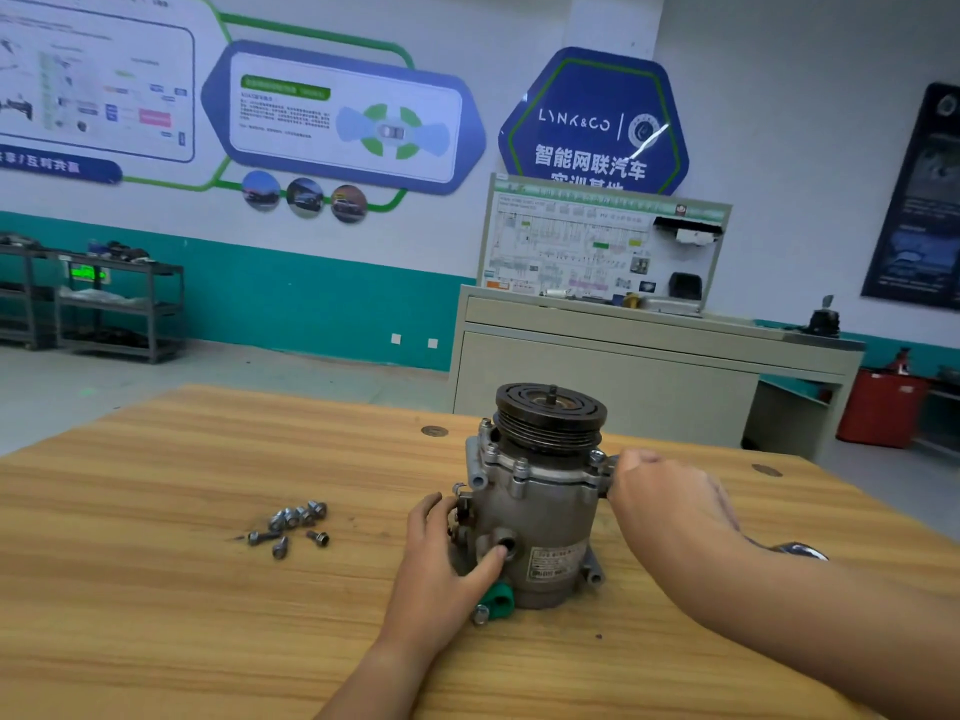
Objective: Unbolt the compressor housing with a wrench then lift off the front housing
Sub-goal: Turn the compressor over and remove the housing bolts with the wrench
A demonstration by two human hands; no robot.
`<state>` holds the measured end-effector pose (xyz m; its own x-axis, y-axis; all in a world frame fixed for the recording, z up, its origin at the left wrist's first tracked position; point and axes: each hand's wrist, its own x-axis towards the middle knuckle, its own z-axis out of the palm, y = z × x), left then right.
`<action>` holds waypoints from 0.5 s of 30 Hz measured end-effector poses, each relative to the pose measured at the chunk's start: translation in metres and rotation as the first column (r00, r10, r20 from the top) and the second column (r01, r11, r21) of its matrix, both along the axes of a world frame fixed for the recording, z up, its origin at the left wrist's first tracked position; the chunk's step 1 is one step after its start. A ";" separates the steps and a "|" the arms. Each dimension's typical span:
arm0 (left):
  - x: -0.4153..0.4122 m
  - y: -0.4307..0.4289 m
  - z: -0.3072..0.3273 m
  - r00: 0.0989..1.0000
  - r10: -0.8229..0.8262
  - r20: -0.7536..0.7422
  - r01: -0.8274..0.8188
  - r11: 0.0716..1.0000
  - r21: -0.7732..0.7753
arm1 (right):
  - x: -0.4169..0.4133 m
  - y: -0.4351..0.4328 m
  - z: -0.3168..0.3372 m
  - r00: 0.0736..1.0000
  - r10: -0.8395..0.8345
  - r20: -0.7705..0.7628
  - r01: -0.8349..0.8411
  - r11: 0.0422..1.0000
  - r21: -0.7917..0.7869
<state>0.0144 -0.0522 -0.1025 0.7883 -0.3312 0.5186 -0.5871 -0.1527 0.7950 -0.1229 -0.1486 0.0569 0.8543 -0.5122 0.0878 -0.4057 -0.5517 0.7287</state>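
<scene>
A grey compressor (pixel 540 506) stands upright on the wooden table (pixel 208 589), its black pulley (pixel 550 413) on top. Bolts (pixel 521 466) sit in the front housing flange just under the pulley. My left hand (pixel 441 558) grips the compressor's left side, thumb by a round port. My right hand (pixel 660 496) is at the flange's right edge, fingers curled in on a bolt there; the bolt itself is mostly hidden. The shiny end of a wrench (pixel 800 550) shows on the table behind my right forearm, apart from the hand.
Several loose bolts (pixel 293 522) lie in a cluster left of the compressor. A green cap (pixel 501 597) and a bolt sit at the compressor's base. Beyond the table stand a beige training bench (pixel 623 366), grey shelving (pixel 119 309) and a red bin (pixel 878 407).
</scene>
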 end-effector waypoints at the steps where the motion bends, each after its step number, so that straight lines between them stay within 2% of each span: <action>1: -0.001 0.000 0.000 0.999 0.006 0.034 -0.006 1.000 0.007 | -0.002 -0.002 -0.001 1.000 0.029 0.001 -0.029 1.000 -0.008; 6: -0.004 0.000 0.002 0.979 0.033 0.201 -0.048 0.996 0.073 | -0.006 -0.012 0.009 0.989 0.124 0.076 -0.129 0.990 0.057; 13: -0.002 0.000 -0.001 0.980 0.029 0.197 -0.044 0.996 0.072 | -0.002 -0.029 0.020 0.996 0.052 0.070 -0.062 0.988 0.142; 15: -0.002 0.001 -0.001 0.982 0.027 0.186 -0.041 0.996 0.073 | 0.004 -0.038 0.019 0.993 0.051 0.110 -0.067 0.986 0.151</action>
